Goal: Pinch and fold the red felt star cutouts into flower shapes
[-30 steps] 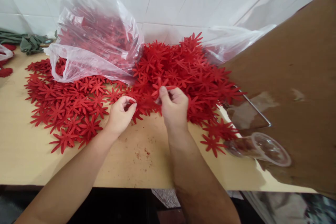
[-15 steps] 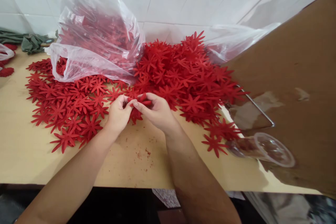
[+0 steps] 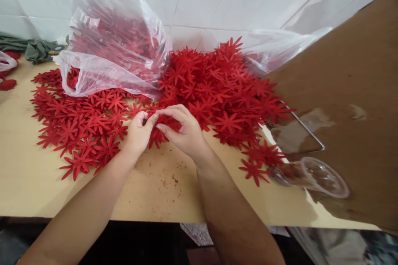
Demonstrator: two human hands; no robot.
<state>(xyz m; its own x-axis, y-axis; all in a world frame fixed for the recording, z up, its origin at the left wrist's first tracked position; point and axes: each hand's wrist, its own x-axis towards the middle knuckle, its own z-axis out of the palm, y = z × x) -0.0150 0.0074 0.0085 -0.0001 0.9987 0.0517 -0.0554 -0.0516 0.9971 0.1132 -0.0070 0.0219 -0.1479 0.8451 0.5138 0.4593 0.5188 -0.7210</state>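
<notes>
At the table's centre, my left hand (image 3: 139, 131) pinches a red flower-shaped cutout between thumb and fingers, mostly hidden behind the hands. My right hand (image 3: 185, 131) is beside it, thumb and fingers apart, with the index fingertip close to the left thumb; whether it touches the cutout I cannot tell. Red flower-shaped cutouts with narrow petals are spread in a flat pile (image 3: 74, 120) on the left. A taller heap (image 3: 214, 83) of the same cutouts rises behind and to the right of my hands.
A clear plastic bag (image 3: 121, 37) full of red pieces stands at the back left. On the right, a clear plastic cup (image 3: 323, 177) lies on its side against a brown cardboard panel (image 3: 351, 91). Red crumbs (image 3: 169, 183) dot the table (image 3: 139, 198) before me.
My right thumb and fingers have parted from the red piece they were pinching beside the left hand. The left hand has barely moved and stays closed.
</notes>
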